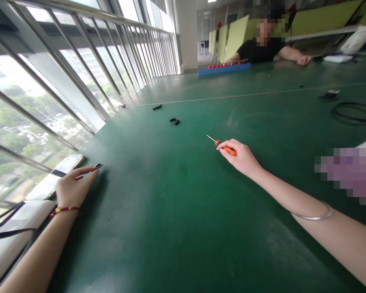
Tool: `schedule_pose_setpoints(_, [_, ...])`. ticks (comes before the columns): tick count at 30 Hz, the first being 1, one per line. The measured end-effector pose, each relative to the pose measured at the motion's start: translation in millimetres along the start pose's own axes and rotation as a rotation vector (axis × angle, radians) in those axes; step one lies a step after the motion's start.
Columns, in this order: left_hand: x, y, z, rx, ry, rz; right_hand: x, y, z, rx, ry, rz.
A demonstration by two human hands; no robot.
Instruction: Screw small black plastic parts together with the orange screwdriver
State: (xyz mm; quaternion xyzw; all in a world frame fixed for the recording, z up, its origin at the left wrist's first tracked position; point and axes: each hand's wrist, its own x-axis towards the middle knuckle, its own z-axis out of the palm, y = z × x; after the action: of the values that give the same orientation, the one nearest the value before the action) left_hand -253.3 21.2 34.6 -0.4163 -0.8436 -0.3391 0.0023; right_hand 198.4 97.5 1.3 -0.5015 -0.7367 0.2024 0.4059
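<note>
At left, the left hand pinches a black part. Centre right, the right hand grips a screwdriver, not yet touching it.

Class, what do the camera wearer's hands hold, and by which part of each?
Right hand: screwdriver, by its handle. Left hand: small dark piece, apparently by one end.

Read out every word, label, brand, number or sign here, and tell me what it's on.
No text can be read.
Screwdriver in the right hand: no legible marking.
Small black part in the left hand: too small to make out any marking.
Phone: nothing legible.
Red shape in the background: too blurred to tell if it bears writing.
</note>
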Motion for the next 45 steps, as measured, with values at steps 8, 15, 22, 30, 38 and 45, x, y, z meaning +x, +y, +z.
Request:
schedule_pose_setpoints(8, [-8.5, 16.4, -4.3, -0.030, -0.149, 0.022, -0.5, 0.5, -0.2, -0.018, -0.011, 0.006])
schedule_pose_setpoints(15, [-2.6, 8.5, -8.7, -0.122, -0.107, -0.026, -0.9, 0.0, 0.2, -0.023, -0.015, 0.011])
schedule_pose_setpoints(22, [5.0, -1.2, -9.5, -0.110, -0.187, -0.014, -1.0, -1.5, -0.9, -0.017, -0.037, 0.041])
schedule_pose_setpoints(30, [6.3, -4.2, -7.7, -0.068, -0.223, -0.023, -0.5, -1.9, -0.6, -0.021, -0.050, 0.055])
schedule_pose_setpoints(38, [13.1, -14.3, -3.5, -0.070, -0.219, -0.014, -0.4, -1.4, -0.8, -0.035, -0.051, 0.050])
schedule_pose_setpoints(45, [13.4, -13.7, -2.1, -0.066, -0.229, 0.008, -0.5, -1.9, -0.9, -0.044, -0.063, 0.065])
